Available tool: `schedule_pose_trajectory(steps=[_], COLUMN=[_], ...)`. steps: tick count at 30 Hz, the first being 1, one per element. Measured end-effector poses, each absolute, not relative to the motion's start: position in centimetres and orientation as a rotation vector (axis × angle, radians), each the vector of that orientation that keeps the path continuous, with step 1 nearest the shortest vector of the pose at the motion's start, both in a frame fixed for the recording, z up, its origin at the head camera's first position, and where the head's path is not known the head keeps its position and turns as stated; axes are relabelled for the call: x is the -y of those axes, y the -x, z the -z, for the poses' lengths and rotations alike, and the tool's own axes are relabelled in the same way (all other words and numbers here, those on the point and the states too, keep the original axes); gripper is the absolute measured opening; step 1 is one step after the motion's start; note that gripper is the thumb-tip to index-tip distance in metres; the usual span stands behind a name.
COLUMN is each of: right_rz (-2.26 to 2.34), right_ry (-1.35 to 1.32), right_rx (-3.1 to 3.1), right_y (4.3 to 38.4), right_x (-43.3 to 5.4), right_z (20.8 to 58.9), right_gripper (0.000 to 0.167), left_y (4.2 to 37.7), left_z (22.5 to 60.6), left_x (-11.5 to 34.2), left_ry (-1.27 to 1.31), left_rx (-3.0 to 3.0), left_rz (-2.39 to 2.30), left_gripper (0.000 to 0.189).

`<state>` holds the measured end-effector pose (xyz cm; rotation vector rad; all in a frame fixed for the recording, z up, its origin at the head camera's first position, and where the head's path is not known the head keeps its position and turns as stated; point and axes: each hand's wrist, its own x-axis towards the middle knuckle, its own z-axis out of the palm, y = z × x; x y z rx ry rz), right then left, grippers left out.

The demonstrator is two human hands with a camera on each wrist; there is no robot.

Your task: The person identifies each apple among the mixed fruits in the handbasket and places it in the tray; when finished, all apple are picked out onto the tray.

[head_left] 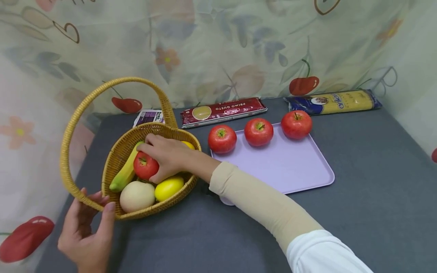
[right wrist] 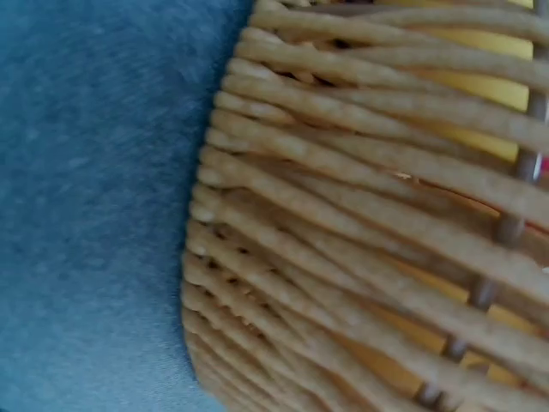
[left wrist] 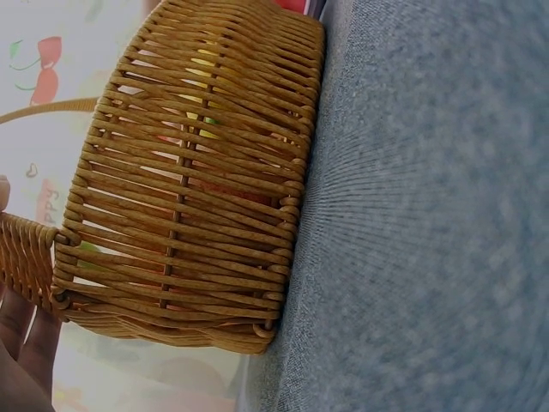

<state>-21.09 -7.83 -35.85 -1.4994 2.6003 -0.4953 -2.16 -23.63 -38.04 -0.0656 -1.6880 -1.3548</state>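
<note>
Inside the basket, the right hand grips a stem-up apple; the left hand holds its rim, fingers straight.

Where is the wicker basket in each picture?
Head view: the wicker basket sits at the left on the grey cloth, fruit inside, its handle arching up.
Left wrist view: its woven wall fills the left and middle, seen from the side.
Right wrist view: its weave fills the right side, very close and blurred.
Shared landmark: the grey cloth under the basket shows in all three.
</note>
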Motion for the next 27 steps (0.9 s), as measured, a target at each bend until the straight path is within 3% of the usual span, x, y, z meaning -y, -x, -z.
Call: schedule_pose_trajectory(steps=[27], right_rz=[1.045], right_ry=[1.589], right_rx=[-2.491], right_y=[19.1], right_x=[5.5], right_z=[35.4], right_gripper=[0.084], left_y=[2.0], left_z=[37.8], left_x=[23.4], left_ry=[0.019], left_rx=[1.725], left_rz=[1.337], left_gripper=[0.048])
